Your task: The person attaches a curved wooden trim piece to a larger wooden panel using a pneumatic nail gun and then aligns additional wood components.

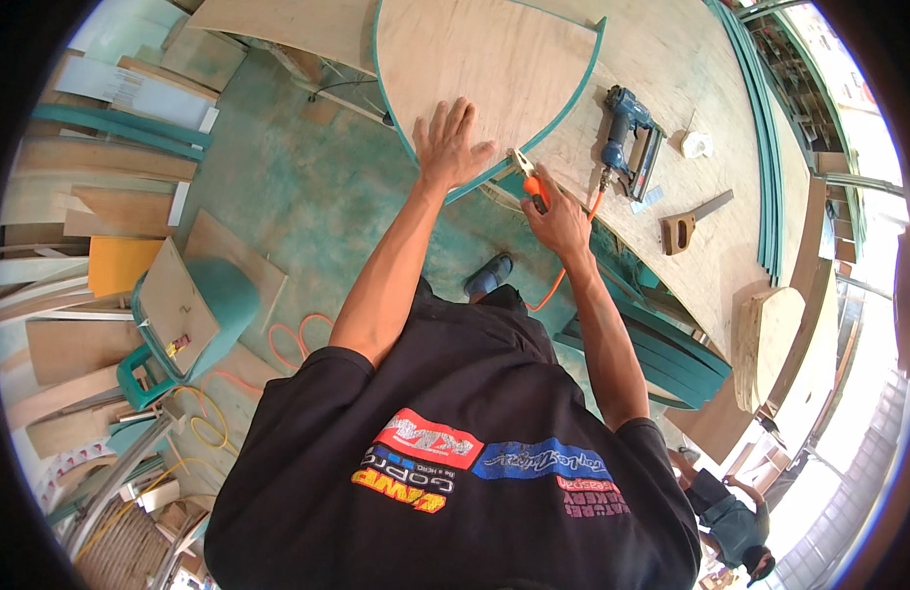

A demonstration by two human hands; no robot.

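A curved plywood panel (494,74) with green edging lies on the worktable, its near corner reaching past the table's edge. Flat on the panel near that corner rests my left hand (449,145), its fingers spread. My right hand (556,214) is wrapped round the orange handles of a pair of pliers (523,165). The pliers' jaws are at the green edging strip (493,175), just right of my left hand; whether they grip anything is too small to tell. Right of the panel lies a blue pneumatic stapler (627,138) with an orange hose.
A handsaw (681,231) and a white roll (697,145) lie on the worktable (671,59). Long green strips (760,138) run along its far right. Boards (111,197) are stacked at left, near a green tub (224,305). The orange hose (548,293) trails downward. Another person (735,516) is at lower right.
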